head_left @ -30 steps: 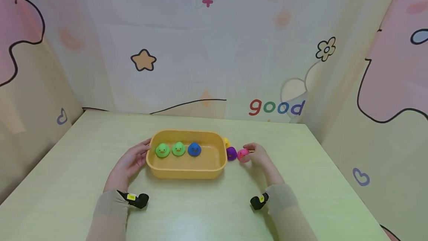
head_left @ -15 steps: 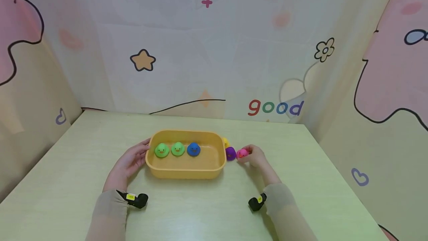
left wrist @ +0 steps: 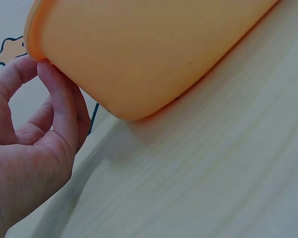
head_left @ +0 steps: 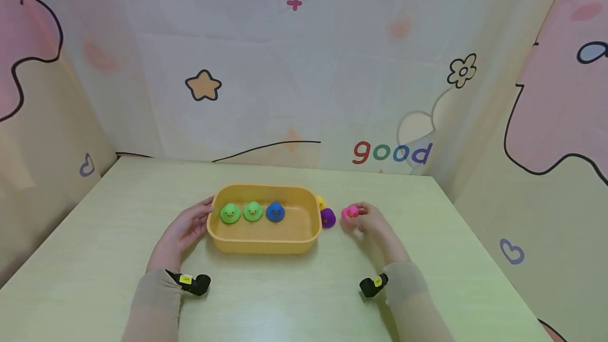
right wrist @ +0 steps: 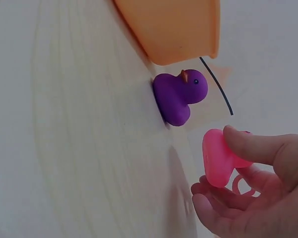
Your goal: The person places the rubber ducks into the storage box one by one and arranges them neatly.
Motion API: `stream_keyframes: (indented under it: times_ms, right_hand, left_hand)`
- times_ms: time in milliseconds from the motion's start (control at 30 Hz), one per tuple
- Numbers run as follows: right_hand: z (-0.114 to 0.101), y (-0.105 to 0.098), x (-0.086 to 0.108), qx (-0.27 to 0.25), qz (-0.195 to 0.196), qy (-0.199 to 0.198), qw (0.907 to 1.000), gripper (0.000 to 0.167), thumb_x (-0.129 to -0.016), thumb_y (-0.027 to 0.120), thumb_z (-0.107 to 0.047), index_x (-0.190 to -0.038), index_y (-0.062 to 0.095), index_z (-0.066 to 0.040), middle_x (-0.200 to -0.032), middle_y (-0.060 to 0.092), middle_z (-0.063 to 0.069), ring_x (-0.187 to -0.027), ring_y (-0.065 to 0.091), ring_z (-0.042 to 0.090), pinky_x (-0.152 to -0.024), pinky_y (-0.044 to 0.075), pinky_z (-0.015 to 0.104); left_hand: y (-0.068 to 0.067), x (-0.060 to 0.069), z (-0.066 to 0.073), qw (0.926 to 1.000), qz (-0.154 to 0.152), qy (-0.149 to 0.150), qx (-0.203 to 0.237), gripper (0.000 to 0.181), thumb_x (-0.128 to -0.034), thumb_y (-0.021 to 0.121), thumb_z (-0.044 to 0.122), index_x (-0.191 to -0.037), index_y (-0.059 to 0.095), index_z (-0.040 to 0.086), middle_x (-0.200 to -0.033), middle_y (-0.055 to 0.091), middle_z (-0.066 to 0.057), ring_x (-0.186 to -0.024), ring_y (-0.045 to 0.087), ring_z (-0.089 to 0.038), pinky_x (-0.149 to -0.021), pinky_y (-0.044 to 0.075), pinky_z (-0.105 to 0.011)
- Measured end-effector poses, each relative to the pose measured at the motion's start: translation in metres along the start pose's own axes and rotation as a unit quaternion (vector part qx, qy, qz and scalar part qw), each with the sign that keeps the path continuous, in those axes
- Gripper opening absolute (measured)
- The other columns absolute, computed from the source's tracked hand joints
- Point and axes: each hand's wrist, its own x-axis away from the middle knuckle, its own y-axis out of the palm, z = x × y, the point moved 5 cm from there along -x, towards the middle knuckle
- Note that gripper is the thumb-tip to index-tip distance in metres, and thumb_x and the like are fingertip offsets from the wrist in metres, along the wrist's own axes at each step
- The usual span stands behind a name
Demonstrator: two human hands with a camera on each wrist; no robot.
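An orange-yellow plastic bin (head_left: 300, 221) stands on the table. My left hand (head_left: 190, 224) grips the rim at its left end, thumb and fingers meeting at the lip (left wrist: 39, 55) in the left wrist view. Two green rubber ducks (head_left: 230, 214) and a blue rubber duck (head_left: 275, 212) sit in a row inside. Right of the bin, my right hand (head_left: 375, 221) pinches a pink rubber duck (right wrist: 217, 159) between thumb and fingers, raised off the table. A purple rubber duck (right wrist: 176, 98) sits between that hand and the bin.
Behind the purple duck, a yellow rubber duck (head_left: 321, 202) is partly hidden by the bin's right end. A patterned cloth backdrop (head_left: 256, 115) borders the back and sides of the pale table (head_left: 275, 300). Each wrist carries a small black camera (head_left: 373, 285).
My right hand has closed around the pink duck, lifted it and drawn it slightly right, away from the purple duck. The left hand and bin hold still.
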Motion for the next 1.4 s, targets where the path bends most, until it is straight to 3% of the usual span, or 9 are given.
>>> stream_keyframes:
  times_ms: [100,333,600,800,967,1200,1400]
  right_hand:
    - [-0.003,-0.004,0.002,-0.035,-0.003,-0.007,0.9993,0.05,-0.092,0.065,-0.008,-0.137,0.044,0.002,-0.128,0.047,0.021,-0.103,0.049,0.026,-0.085,0.049,0.03]
    - [-0.002,-0.01,0.005,-0.112,-0.006,0.001,0.9937,0.053,-0.095,0.059,0.0,-0.143,0.037,0.005,-0.136,0.04,0.023,-0.107,0.051,0.025,-0.098,0.052,0.032]
    - [0.002,-0.012,0.004,-0.157,-0.008,-0.004,0.9876,0.055,-0.093,0.056,0.006,-0.144,0.035,0.008,-0.132,0.04,0.023,-0.105,0.052,0.021,-0.079,0.055,0.016]
    - [0.007,-0.011,0.001,-0.168,-0.007,-0.007,0.9857,0.057,-0.093,0.056,0.008,-0.145,0.033,0.008,-0.131,0.041,0.023,-0.103,0.053,0.019,-0.079,0.055,0.016]
    - [0.008,-0.01,0.0,-0.169,-0.001,0.004,0.9856,0.058,-0.093,0.057,0.006,-0.146,0.034,0.004,-0.132,0.04,0.022,-0.112,0.05,0.024,-0.086,0.054,0.018]
    - [0.002,-0.006,0.002,-0.177,-0.001,-0.004,0.9843,0.059,-0.093,0.057,0.005,-0.146,0.031,0.006,-0.13,0.04,0.021,-0.106,0.051,0.021,-0.079,0.054,0.015]
    - [-0.006,0.0,-0.002,-0.18,-0.004,0.002,0.9837,0.057,-0.095,0.056,0.003,-0.147,0.031,0.004,-0.135,0.039,0.021,-0.113,0.051,0.025,-0.098,0.051,0.027]
  left_hand:
    - [-0.001,0.0,0.0,1.0,0.002,0.002,0.002,0.059,-0.1019,0.042,0.004,-0.154,0.016,0.0,-0.105,0.068,0.005,-0.092,0.064,-0.003,-0.08,0.054,-0.015]
    - [0.002,0.003,0.003,1.0,0.003,0.0,0.001,0.062,-0.1019,0.042,0.005,-0.155,0.01,-0.001,-0.104,0.068,0.006,-0.092,0.064,-0.002,-0.081,0.054,-0.015]
    - [0.002,0.002,0.004,0.9999,0.0,0.001,-0.01,0.064,-0.102,0.041,0.006,-0.156,0.007,-0.002,-0.104,0.067,0.008,-0.093,0.063,-0.001,-0.081,0.053,-0.015]
    - [0.002,0.001,0.003,1.0,0.0,0.001,-0.007,0.064,-0.1019,0.042,0.006,-0.156,0.008,-0.001,-0.105,0.067,0.008,-0.094,0.063,-0.001,-0.082,0.054,-0.015]
    - [0.001,0.002,0.002,1.0,-0.001,0.001,0.001,0.065,-0.1016,0.043,0.005,-0.156,0.008,-0.002,-0.105,0.067,0.007,-0.094,0.064,-0.002,-0.082,0.054,-0.015]
    - [0.001,0.001,0.001,0.9999,0.011,0.003,-0.008,0.065,-0.0998,0.045,0.004,-0.155,0.012,-0.002,-0.105,0.067,0.006,-0.094,0.064,-0.003,-0.081,0.054,-0.016]
    - [0.0,0.001,0.001,0.9999,0.012,0.0,-0.009,0.064,-0.1002,0.045,0.004,-0.155,0.012,-0.001,-0.105,0.067,0.007,-0.093,0.063,-0.002,-0.081,0.054,-0.016]
